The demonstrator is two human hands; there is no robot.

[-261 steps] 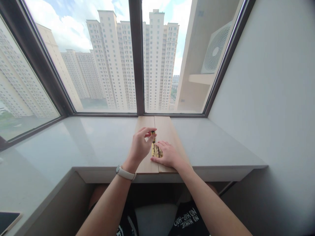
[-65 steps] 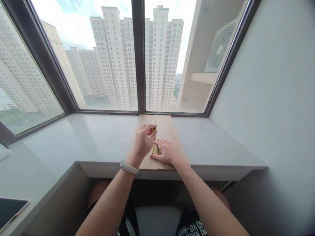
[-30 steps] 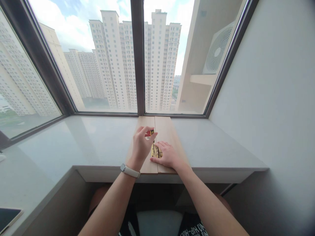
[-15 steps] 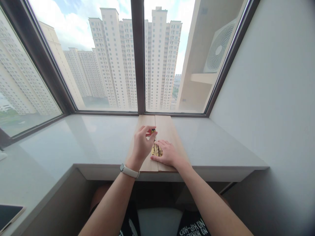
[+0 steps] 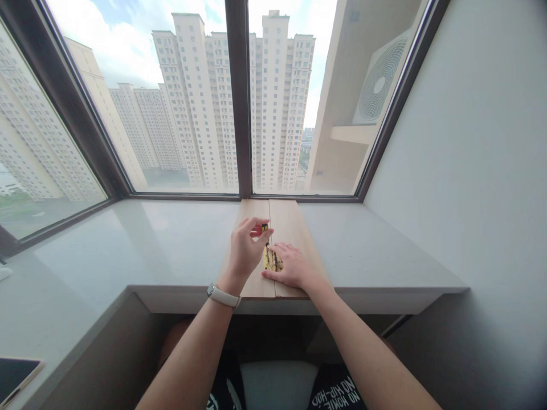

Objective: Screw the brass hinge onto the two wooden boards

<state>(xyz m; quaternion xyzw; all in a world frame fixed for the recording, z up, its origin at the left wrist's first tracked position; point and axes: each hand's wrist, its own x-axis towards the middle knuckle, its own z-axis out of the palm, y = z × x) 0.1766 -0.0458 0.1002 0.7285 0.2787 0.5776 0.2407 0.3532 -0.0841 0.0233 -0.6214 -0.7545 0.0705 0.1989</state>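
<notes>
Between the thumb and fingertips of my left hand (image 5: 248, 245) is a small yellow and black piece (image 5: 264, 228), held upright above the wooden board (image 5: 290, 222). A flat yellow piece with dark markings (image 5: 272, 259) lies on the board just nearer to me. My right hand (image 5: 290, 265) rests at its right side, thumb along the near edge and fingers over the far part, which hides some of it. The underside of the small piece and its exact shape are too small to tell.
The board lies across a white sill (image 5: 363, 245) below a dark window frame (image 5: 243, 114). A white wall (image 5: 470, 142) stands at the right. A dark flat device (image 5: 17, 376) is at the lower left. A light seat (image 5: 277, 384) shows below.
The small piece in my left hand has turned slightly and shifted a little to the left. My right hand stays where it was on the flat yellow piece.
</notes>
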